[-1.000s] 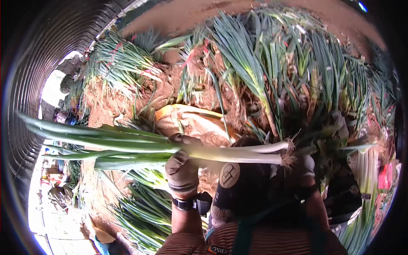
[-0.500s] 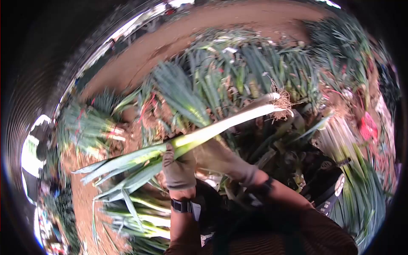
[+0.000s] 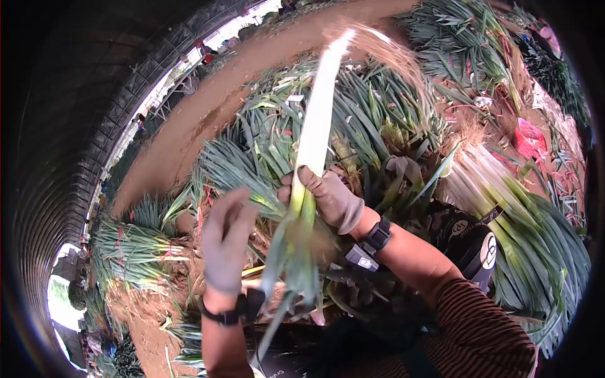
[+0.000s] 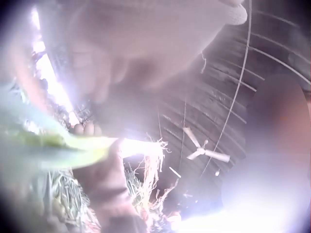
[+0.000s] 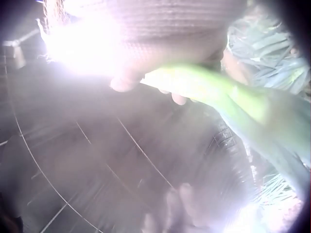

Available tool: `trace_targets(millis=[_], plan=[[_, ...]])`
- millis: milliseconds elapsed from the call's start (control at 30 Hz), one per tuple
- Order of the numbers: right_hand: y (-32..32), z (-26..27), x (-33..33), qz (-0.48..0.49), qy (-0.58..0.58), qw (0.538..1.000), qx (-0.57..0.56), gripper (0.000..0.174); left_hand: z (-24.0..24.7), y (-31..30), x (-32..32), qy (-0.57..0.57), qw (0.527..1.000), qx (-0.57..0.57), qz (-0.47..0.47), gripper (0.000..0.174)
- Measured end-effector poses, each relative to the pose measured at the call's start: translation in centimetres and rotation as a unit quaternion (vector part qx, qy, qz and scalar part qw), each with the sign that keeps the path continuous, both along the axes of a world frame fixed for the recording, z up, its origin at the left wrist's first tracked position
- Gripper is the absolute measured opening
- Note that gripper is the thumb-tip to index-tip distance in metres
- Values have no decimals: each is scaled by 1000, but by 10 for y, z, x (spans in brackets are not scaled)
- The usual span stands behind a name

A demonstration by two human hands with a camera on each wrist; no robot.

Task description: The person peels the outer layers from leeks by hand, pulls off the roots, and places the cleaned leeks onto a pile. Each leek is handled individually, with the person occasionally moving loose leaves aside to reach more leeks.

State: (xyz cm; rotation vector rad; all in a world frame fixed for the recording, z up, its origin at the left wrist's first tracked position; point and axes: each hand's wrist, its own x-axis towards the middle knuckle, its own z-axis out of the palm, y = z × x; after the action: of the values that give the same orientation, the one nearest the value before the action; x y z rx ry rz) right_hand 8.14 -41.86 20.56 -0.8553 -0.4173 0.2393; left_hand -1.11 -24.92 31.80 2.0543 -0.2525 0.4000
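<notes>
My gloved right hand (image 3: 337, 200) grips a few green onions (image 3: 318, 120) around the middle, with fingers and thumb wrapped about the stalks. Their bright white ends and stringy roots point up and away, while the green leaves (image 3: 293, 264) hang down toward my body. Just left of those leaves, my gloved left hand (image 3: 227, 239) is raised with its fingers extended, blurred and holding nothing. In the left wrist view, the right hand (image 4: 104, 187) shows around the stalks, beyond the left hand's blurred palm.
A tied bundle of green onions (image 3: 504, 220) lies to my right, roots away from me. Heaps of green onions (image 3: 372, 107) spread ahead, and another bundle (image 3: 135, 252) lies at left on brown soil. A red bag-like item (image 3: 529, 140) sits at the far right.
The green onions have passed from my left hand to my right and swung from lying sideways to roots pointing away. My left hand has let go. The view has turned right.
</notes>
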Motion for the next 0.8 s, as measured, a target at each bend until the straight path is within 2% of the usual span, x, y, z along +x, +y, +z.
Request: trace_targets(millis=[67, 100, 133, 200, 267, 300, 367, 400, 433, 467, 500, 533, 700, 800], plan=[[4, 9, -12, -3, -1, 999, -46, 66, 15, -22, 28, 50, 996, 3, -68, 32], [0, 14, -18, 10, -49, 995, -87, 66, 17, -29, 42, 76, 992, 12, -104, 34], [-5, 18, -23, 22, -97, 987, -128, 67, 13, -34, 56, 114, 988, -2, -107, 34], [-5, 16, -31, 33, -94, 985, -142, 70, -2, -38, 82, 185, 975, -29, -116, 36], [-8, 9, -26, 10, -130, 981, -144, 70, -8, -41, 84, 151, 975, -62, -148, 37], [-16, 11, -30, 6, -89, 980, -177, 69, -13, -43, 83, 136, 975, -94, -149, 37], [-12, -1, -31, -11, -62, 992, -108, 66, -13, -48, 82, 136, 969, -171, -116, 38], [-12, -14, -28, 11, -43, 992, -118, 65, -12, -49, 84, 139, 970, -160, -116, 37], [-12, -16, -31, -11, -42, 991, -128, 64, -14, -48, 87, 144, 971, -150, -115, 37], [-19, -2, -41, 7, -14, 991, -134, 62, -17, -47, 91, 149, 972, -139, -115, 37], [-16, -4, -43, -15, -22, 990, -141, 60, -28, -43, 100, 99, 986, -77, -113, 38], [-13, -8, -44, -39, -29, 988, -148, 58, -36, -44, 105, 92, 982, -87, -139, 40], [-25, -32, -31, -23, -76, 978, -195, 72, -45, -61, 107, 130, 975, -81, -158, 45], [-35, -23, -37, -45, -85, 980, -175, 74, -42, -72, 105, 152, 975, -64, -147, 44]])
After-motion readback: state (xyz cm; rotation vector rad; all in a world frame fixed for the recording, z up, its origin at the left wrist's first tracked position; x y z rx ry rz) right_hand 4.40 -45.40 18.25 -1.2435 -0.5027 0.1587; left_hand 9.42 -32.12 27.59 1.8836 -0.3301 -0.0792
